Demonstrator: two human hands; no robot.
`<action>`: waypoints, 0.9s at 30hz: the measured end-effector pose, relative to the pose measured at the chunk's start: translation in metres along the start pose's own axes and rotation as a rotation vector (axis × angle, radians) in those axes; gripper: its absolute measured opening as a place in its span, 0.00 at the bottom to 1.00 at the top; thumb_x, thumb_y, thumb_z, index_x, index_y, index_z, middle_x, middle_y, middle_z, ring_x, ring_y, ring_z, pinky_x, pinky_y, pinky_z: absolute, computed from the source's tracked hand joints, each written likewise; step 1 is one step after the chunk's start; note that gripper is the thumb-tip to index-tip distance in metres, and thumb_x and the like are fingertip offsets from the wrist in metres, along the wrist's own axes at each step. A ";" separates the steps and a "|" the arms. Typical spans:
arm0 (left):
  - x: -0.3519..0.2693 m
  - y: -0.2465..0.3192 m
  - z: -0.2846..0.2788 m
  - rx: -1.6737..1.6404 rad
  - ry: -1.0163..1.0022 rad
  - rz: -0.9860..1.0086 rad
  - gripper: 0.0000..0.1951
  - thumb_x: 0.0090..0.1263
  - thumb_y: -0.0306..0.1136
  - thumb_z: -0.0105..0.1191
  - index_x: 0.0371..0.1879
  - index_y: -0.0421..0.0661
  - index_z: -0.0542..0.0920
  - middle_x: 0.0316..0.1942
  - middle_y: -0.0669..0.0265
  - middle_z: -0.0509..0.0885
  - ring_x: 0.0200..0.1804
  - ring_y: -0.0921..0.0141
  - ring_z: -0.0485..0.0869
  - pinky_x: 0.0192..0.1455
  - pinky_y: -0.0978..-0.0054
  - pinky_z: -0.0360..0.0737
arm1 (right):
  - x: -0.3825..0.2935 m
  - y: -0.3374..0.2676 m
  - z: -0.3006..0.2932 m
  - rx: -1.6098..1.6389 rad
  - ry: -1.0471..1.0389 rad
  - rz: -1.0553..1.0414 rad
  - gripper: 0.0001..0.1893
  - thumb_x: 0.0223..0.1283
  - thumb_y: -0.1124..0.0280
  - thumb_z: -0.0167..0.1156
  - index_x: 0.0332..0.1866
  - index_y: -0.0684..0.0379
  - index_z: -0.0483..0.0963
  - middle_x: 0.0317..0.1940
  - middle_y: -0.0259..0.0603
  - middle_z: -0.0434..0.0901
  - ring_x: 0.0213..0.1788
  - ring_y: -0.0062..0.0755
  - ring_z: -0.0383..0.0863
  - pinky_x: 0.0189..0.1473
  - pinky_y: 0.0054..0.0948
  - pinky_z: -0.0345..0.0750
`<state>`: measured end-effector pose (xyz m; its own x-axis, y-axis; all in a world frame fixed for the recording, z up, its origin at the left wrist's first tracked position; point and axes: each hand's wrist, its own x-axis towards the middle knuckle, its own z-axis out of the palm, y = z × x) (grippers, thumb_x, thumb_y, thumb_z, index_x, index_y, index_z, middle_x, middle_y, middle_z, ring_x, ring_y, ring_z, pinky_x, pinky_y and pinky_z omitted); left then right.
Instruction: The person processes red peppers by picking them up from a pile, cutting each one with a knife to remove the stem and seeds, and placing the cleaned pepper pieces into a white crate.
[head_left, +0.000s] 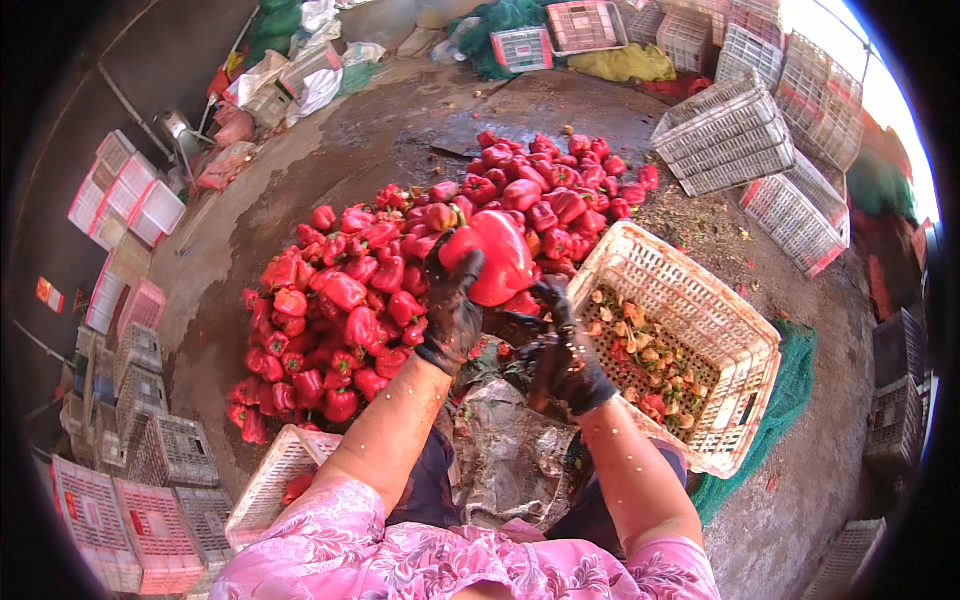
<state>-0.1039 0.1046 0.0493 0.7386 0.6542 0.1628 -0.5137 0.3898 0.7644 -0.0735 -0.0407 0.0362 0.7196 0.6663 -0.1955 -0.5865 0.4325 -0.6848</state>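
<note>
A large red bell pepper (491, 259) with a green stem is held up in my left hand (454, 311), which wears a dark wet glove. The thumb presses against the pepper's near side. My right hand (564, 360), gloved the same way, is just below and right of the pepper, with its fingers curled. Something dark and thin sticks out from it to the left, too blurred to name. Beyond both hands spreads a heap of red bell peppers (360, 292). Close by on the right, a white plastic crate (675, 277) holds cut pepper cores (641, 341) and stems.
Another plastic crate (259, 480) with red pepper pieces stands by my left side. Dirty sheeting (510, 450) covers the space between my legs. Green netting (795, 360) lies under the right crate. Crates (724, 135) are stacked at right and along the left wall (139, 367).
</note>
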 end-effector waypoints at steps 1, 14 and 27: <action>0.000 -0.011 -0.003 0.170 0.013 0.068 0.29 0.57 0.30 0.63 0.57 0.46 0.64 0.55 0.65 0.70 0.56 0.68 0.71 0.58 0.69 0.75 | 0.001 0.003 0.003 0.095 -0.054 0.031 0.29 0.62 0.47 0.50 0.63 0.52 0.60 0.47 0.46 0.78 0.25 0.28 0.78 0.22 0.25 0.74; -0.018 -0.023 -0.002 0.650 -0.707 -0.347 0.33 0.65 0.24 0.52 0.68 0.46 0.52 0.60 0.66 0.68 0.57 0.75 0.71 0.62 0.78 0.70 | 0.020 -0.047 -0.066 -0.513 -0.282 -0.175 0.31 0.52 0.73 0.65 0.63 0.61 0.64 0.49 0.33 0.75 0.47 0.20 0.74 0.52 0.24 0.72; -0.018 -0.080 -0.044 0.203 -0.041 -0.594 0.19 0.66 0.36 0.48 0.56 0.47 0.72 0.52 0.65 0.77 0.53 0.69 0.76 0.56 0.69 0.75 | 0.023 0.017 -0.063 -1.365 -0.012 -0.325 0.38 0.53 0.56 0.64 0.68 0.54 0.56 0.61 0.54 0.65 0.64 0.42 0.65 0.62 0.34 0.64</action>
<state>-0.0954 0.0903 -0.0423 0.8905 0.3372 -0.3054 0.0796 0.5455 0.8343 -0.0434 -0.0560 -0.0244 0.7443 0.6598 0.1030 0.4275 -0.3523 -0.8325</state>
